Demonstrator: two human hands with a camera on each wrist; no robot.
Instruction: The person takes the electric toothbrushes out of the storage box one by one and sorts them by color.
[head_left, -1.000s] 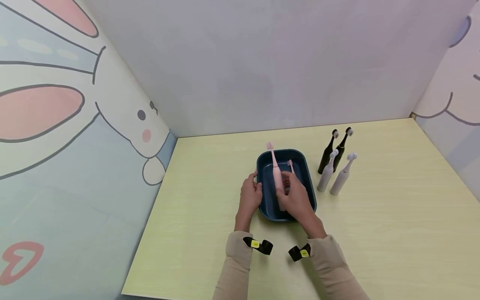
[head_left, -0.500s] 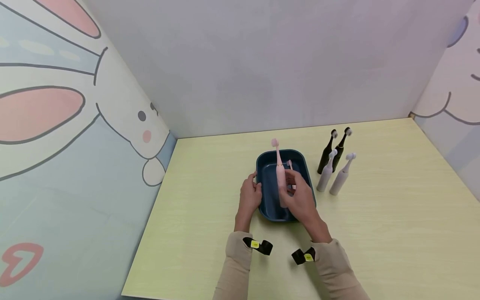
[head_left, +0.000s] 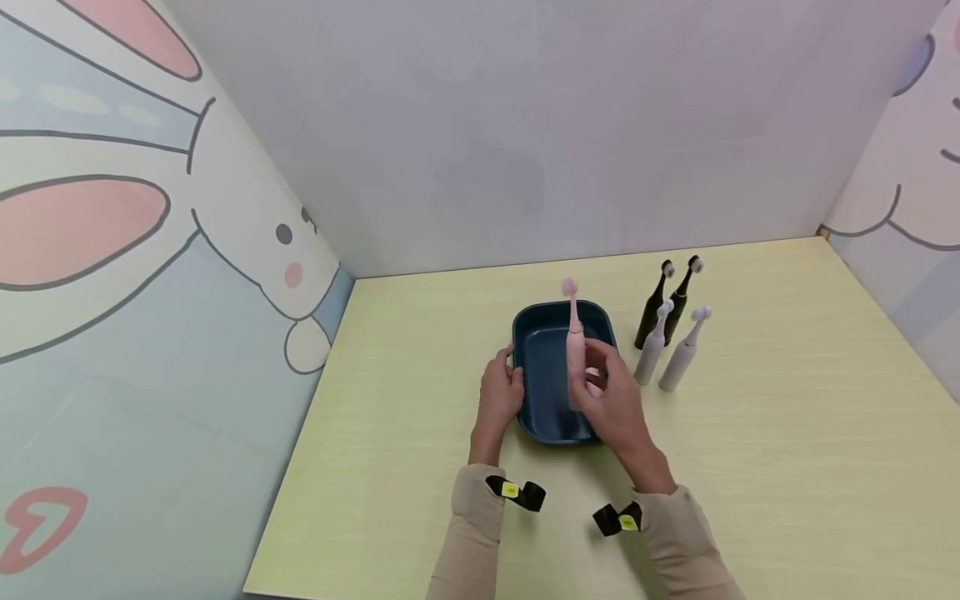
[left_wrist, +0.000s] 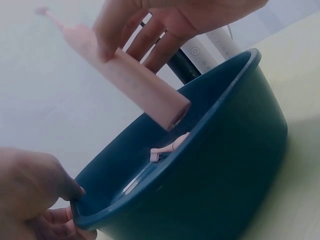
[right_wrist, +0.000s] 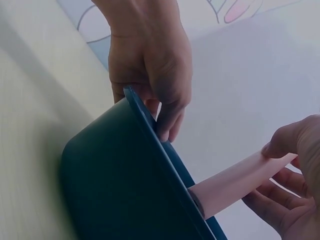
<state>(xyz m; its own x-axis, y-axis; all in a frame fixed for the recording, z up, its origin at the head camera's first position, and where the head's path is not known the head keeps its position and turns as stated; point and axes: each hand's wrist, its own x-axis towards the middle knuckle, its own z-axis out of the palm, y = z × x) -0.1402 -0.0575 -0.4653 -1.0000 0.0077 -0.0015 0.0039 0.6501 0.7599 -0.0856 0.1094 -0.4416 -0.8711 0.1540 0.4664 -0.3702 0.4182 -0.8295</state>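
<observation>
My right hand (head_left: 618, 408) holds a pink electric toothbrush (head_left: 575, 354) between thumb and fingers. Its brush head points away from me, and the handle hangs over a dark blue plastic basin (head_left: 542, 375). On the basin's left side my left hand (head_left: 500, 387) pinches the rim, with the thumb inside and fingers outside in the left wrist view. A second pink toothbrush (left_wrist: 167, 149) lies inside the basin; the right hand mostly hides it in the head view.
Right of the basin stand two black electric toothbrushes (head_left: 651, 317) and two white ones (head_left: 681, 358), all upright. The pale yellow table (head_left: 405, 400) meets a grey wall (head_left: 525, 150) behind and a rabbit mural (head_left: 247, 242) on the left.
My right hand has lifted the pink toothbrush and carried it rightward across the basin, turning it more upright. My left hand has stayed on the rim.
</observation>
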